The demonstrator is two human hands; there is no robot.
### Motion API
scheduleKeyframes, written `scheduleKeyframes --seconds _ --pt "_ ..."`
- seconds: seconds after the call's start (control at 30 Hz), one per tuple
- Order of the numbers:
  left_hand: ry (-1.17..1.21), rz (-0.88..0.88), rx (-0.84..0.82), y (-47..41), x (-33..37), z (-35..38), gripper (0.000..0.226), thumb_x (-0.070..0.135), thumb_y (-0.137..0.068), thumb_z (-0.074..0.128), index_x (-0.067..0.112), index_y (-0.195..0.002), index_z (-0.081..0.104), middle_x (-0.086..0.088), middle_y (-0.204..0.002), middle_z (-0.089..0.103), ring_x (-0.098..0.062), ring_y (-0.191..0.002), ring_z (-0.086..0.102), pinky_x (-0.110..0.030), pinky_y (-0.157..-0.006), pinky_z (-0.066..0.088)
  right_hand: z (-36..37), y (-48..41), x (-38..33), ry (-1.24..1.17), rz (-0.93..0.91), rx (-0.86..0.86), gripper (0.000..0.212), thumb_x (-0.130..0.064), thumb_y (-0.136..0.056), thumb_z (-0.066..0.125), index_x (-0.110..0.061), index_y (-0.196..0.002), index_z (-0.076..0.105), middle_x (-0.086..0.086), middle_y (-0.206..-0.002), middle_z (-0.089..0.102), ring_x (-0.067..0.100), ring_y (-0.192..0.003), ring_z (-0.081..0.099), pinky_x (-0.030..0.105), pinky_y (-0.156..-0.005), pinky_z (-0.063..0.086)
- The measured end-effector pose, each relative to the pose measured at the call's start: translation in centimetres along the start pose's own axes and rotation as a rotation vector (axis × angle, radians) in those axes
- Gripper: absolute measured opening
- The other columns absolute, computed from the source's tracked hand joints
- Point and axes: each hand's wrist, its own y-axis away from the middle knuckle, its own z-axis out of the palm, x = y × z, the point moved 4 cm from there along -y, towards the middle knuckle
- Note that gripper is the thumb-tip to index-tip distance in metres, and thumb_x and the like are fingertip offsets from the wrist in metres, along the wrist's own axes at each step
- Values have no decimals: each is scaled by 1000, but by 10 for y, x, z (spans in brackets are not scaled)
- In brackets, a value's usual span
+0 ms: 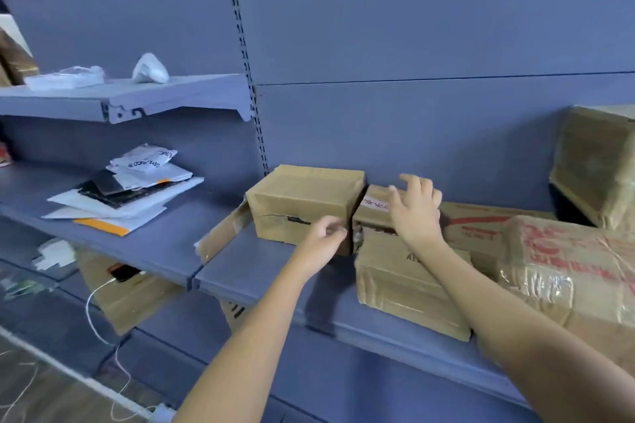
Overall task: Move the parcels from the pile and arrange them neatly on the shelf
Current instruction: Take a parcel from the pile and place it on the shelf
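cardboard parcel [304, 204] on shelf [261, 273], hands [326, 239] [415, 213] just beside

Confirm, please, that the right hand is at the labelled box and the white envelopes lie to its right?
Not quite: the head view shows the white envelopes to the left of the labelled box. The right hand is indeed at that box.
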Motion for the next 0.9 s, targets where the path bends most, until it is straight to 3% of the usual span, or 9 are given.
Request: scheduleKeyframes --seconds 0.2,0.33,0.4,0.47,0.57,0.6,0.7,0.8,0.9 --pt "-14 139 -266 -21 7 32 31 19 -97 52 11 -127 53 3 -113 57 -9 -104 53 -3 -77 37 -2 0 22 85 120 118 38 -27 -101 39 -9 -134 44 12 -139 42 34 -127 32 42 -103 30" --pt "-81 304 -395 -23 8 20 35 22 -95 56 18 -129 52 3 -130 49 -4 -113 47 -13 -90 33 20 13 25 450 90 -120 37 -32 -99 40 -12 -130 48 10 -131 47 34 -122 39 41 -94 40" --pt "-42 370 -335 -30 12 2 30 17 -93 55 24 -122 55 4 -123 52 0 -99 49 -13 -84 36 30 18 23 642 20 -196 36 -36 -100 36 -14 -126 49 5 -132 47 29 -123 38 39 -89 41" --pt "-81 459 -196 -37 15 -20 27 14 -90 55 29 -112 57 6 -111 53 -2 -92 49 -21 -85 39 32 19 21 683 5 -191 36 -35 -100 34 -16 -127 49 2 -133 47 26 -123 38 38 -90 41" --pt "-439 680 169 -54 11 -54 32 21 -83 61 22 -115 60 6 -122 56 -16 -115 46 -31 -103 29 33 19 21 692 -4 -200 36 -34 -99 36 -19 -129 50 -1 -135 47 25 -123 37 39 -94 43" --pt "-554 685 212 -61 4 -61 38 28 -81 64 22 -118 59 5 -128 55 -19 -122 44 -34 -106 25 33 20 21 695 -5 -203 35 -33 -99 36 -20 -129 50 -1 -134 47 25 -122 37 39 -94 43" --pt "-771 642 158 -74 -22 -69 55 41 -77 69 21 -127 55 2 -137 53 -23 -128 46 -41 -112 23 32 19 21 679 6 -194 34 -33 -98 37 -21 -127 51 -2 -131 49 24 -120 38 40 -92 43" --pt "-890 720 208 -74 -38 -65 66 38 -65 78 17 -124 59 -3 -130 60 -28 -119 55 -43 -105 30 32 19 20 678 6 -181 34 -32 -97 39 -20 -126 53 -3 -129 51 24 -119 38 39 -92 43" --pt "-942 702 241 -75 -39 -58 83 47 -51 84 15 -122 57 -7 -126 60 -30 -116 55 -45 -101 33 32 17 21 648 0 -165 31 -30 -95 42 -18 -121 56 -1 -125 53 24 -116 39 40 -89 45"
